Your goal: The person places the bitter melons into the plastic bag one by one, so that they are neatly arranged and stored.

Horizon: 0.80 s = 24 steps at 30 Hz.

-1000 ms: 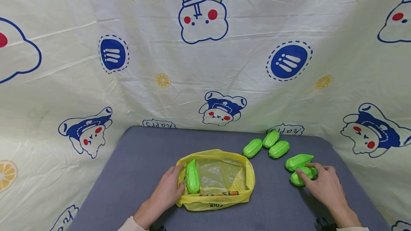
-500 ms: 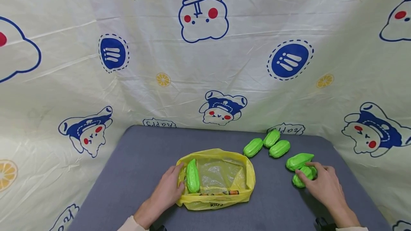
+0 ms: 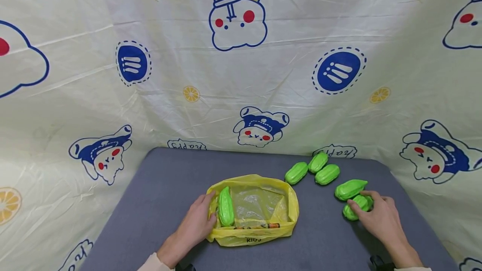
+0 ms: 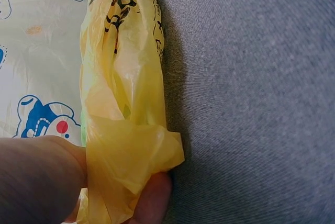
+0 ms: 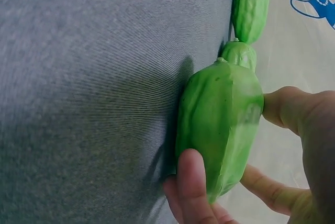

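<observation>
In the head view, my left hand [image 3: 196,219] grips the left rim of a yellow plastic bag [image 3: 257,236]. The bag's mouth is spread wide, and one ridged green gourd [image 3: 226,207] lies inside along the left wall. My right hand [image 3: 382,216], over at the right, holds another green gourd [image 5: 220,122] between thumb and fingers, low over the grey table. A pointed green gourd [image 3: 350,190] lies directly behind it. In the left wrist view, folds of yellow plastic hide part of the left hand's fingers.
Several more green gourds [image 3: 296,173] sit in a loose group near the back edge of the grey table [image 3: 180,170], behind and right of the bag. A white printed sheet [image 3: 165,74] hangs behind and beside the table.
The gourd in my right hand has shifted very slightly right and toward me. My left hand and the bag stay put.
</observation>
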{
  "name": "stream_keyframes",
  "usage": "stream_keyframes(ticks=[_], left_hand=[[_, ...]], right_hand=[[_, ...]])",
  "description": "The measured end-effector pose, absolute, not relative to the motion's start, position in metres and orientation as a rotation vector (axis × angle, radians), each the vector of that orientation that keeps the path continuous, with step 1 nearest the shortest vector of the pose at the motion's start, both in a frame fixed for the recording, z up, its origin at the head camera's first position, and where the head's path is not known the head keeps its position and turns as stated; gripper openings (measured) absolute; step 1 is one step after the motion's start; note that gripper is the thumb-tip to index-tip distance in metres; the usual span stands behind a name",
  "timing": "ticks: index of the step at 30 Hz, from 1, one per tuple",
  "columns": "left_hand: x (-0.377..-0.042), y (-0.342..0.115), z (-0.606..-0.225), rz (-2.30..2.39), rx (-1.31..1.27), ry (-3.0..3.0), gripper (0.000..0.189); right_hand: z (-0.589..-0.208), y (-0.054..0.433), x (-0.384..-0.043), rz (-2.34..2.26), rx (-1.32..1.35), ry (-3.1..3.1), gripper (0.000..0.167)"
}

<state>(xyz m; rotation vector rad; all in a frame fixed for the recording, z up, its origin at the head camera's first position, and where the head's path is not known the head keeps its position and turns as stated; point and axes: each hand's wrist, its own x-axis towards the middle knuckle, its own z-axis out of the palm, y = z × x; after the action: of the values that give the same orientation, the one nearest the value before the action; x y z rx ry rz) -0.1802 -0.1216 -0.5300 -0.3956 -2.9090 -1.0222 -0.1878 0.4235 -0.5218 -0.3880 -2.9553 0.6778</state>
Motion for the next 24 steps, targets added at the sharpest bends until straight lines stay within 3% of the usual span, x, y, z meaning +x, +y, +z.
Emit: stream_keyframes(ticks=[24], left_hand=[[-0.179,-0.121,-0.53,-1.015,-0.408,-2.912,0.066]], right_hand=[[-0.497,0.397,-0.173,0.711,-0.382,-2.855,0.079]])
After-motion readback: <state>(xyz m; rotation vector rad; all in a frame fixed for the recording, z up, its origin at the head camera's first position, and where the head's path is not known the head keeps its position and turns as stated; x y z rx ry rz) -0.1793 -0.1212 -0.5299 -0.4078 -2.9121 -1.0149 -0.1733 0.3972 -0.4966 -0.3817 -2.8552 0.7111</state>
